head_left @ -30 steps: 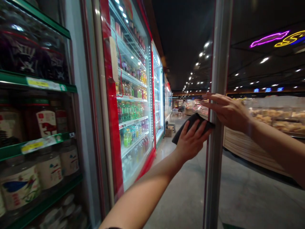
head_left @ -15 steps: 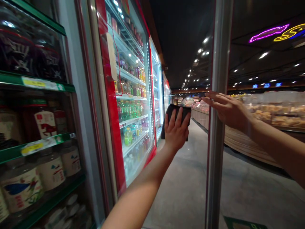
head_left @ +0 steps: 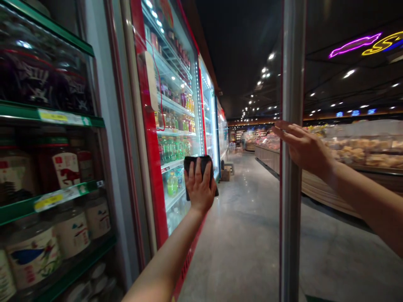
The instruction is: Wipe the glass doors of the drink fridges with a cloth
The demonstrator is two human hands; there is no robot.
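My left hand (head_left: 200, 188) presses a folded black cloth (head_left: 192, 160) against the clear glass door pane, its fingers spread over the cloth and the arm reaching up from below. On the right, my right hand (head_left: 305, 147) lies across the door's upright metal frame (head_left: 291, 218). Its fingers are stretched out, with the tips past the frame's left side; the thumb is hard to make out. Through the pane, behind the cloth, appears a red-edged drinks fridge (head_left: 147, 138) stocked with bottles.
Close on my left are green-edged shelves (head_left: 63, 195) with labelled jars and bottles (head_left: 31, 251). A grey cabinet frame (head_left: 110, 138) stands beside them. Beyond the door run a grey floor (head_left: 239, 235) and a curved wooden counter (head_left: 327, 193) with packed food.
My left hand has slid the black cloth left and somewhat down across the glass. The right hand remains at the frame. The view has shifted slightly.
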